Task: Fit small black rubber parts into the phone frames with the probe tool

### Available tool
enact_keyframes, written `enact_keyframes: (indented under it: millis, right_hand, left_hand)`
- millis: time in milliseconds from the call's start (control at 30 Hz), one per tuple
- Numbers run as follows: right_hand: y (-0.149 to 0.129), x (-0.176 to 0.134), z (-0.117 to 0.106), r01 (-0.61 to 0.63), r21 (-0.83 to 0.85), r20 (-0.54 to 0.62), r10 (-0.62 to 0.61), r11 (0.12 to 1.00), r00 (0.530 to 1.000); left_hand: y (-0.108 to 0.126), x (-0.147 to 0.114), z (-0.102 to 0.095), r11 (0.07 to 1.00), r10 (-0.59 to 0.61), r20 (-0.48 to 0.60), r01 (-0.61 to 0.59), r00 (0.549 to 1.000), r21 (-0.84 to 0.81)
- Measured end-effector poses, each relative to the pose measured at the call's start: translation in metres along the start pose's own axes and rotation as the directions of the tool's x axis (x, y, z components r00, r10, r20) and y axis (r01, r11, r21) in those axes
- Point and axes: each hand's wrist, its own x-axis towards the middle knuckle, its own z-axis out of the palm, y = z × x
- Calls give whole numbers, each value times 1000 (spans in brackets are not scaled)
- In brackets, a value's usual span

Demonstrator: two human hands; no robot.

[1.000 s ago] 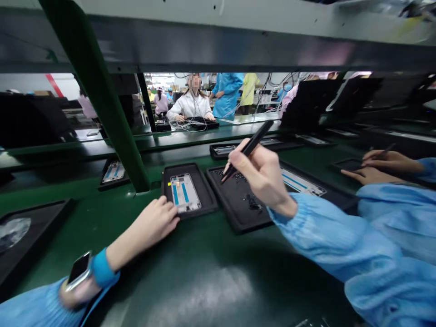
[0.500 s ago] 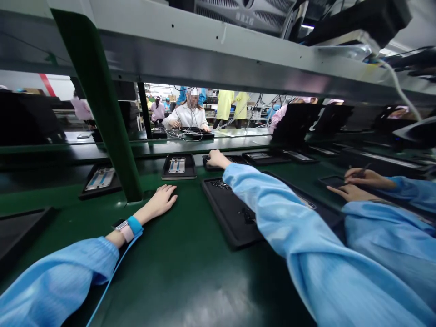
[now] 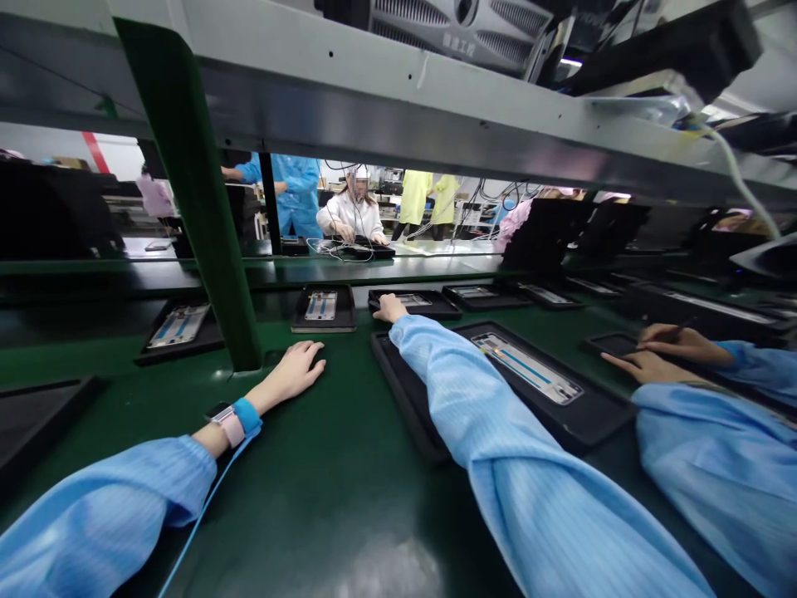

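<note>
My left hand [image 3: 291, 374] lies on the green table with its fingers stretched out, holding nothing. At its wrist are a watch and a blue band [image 3: 247, 417] with a thin blue cord. My right hand [image 3: 390, 308] reaches forward, its fingers closed on the near left edge of a small black tray [image 3: 439, 313]. A light metal phone frame [image 3: 413, 300] lies in that tray; my fingertips are partly hidden. Under my right sleeve is a larger black tray [image 3: 398, 374], partly covered. Beside it, another black tray [image 3: 589, 423] holds a phone frame with blue strips [image 3: 529, 370].
More black trays with phone frames line the back, including a tray [image 3: 297, 320] beyond my left hand. A green post [image 3: 199, 208] rises at left below a grey shelf [image 3: 349, 108]. At right, a co-worker's hands [image 3: 651, 365] work over a tray, one holding a dark thin tool.
My right hand has come slightly nearer and left, to the small tray's edge. My right sleeve has shifted left, uncovering the phone frame with blue strips. My left hand stays put.
</note>
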Motion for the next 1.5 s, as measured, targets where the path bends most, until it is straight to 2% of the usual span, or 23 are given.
enact_keyframes:
  millis: [167,233,333,400,500,567,600,667,733,800,867,933,967,1067,1167,1300,1500]
  right_hand:
    - [1,-46,-39,203,-9,-74,-203,979,976]
    - [0,-80,-51,282,-4,-85,-281,959,956]
    - [1,-150,-57,428,25,-74,-425,904,902]
    - [2,-203,-53,670,63,-46,-668,740,743]
    - [-1,-274,-42,824,110,59,-832,555,552]
    - [-3,-306,-35,866,133,129,-875,482,468]
    - [-3,-315,-32,873,148,154,-883,464,443]
    - [1,-321,-27,865,206,167,-888,457,429]
    - [13,-309,-28,832,301,113,-884,466,454]
    - [31,-279,-34,777,378,7,-841,503,542]
    - [53,-237,-41,673,386,-85,-702,631,707]
    - [73,-188,-44,480,351,-77,-487,804,870]
    - [81,-165,-44,356,316,-48,-360,879,932]
    - [94,-111,-34,256,272,-38,-256,928,966]
    - [94,-87,-19,243,243,-35,-242,939,970]
    - [89,-85,-7,246,203,-33,-245,948,969]
    - [80,-92,-6,183,126,-19,-182,975,983]
  left_hand:
    - [-6,6,-4,987,-100,-100,86,990,-133]
    - [-8,8,-12,972,-163,-155,131,974,-195]
    - [-14,5,-28,938,-255,-210,188,944,-291]
    - [-18,-5,-41,912,-299,-207,215,931,-350]
    - [-21,-32,-59,881,-341,-165,253,926,-401]
    - [-16,-54,-70,873,-354,-128,278,926,-402]
    - [-12,-65,-75,877,-352,-94,293,931,-381]
    - [-1,-82,-82,901,-330,-3,314,944,-301]
    - [15,-90,-87,925,-311,74,320,948,-207]
    - [32,-90,-87,933,-316,78,325,946,-156]
    - [49,-84,-84,932,-336,34,338,941,-131]
    - [64,-79,-77,936,-338,-12,334,941,-110]
    - [70,-77,-72,939,-331,-26,327,943,-103]
    - [78,-76,-60,949,-300,-30,295,954,-111]
    - [76,-79,-52,944,-290,-23,282,957,-168]
    - [72,-84,-51,934,-294,-6,286,956,-214]
    - [73,-85,-55,934,-289,-11,280,957,-220]
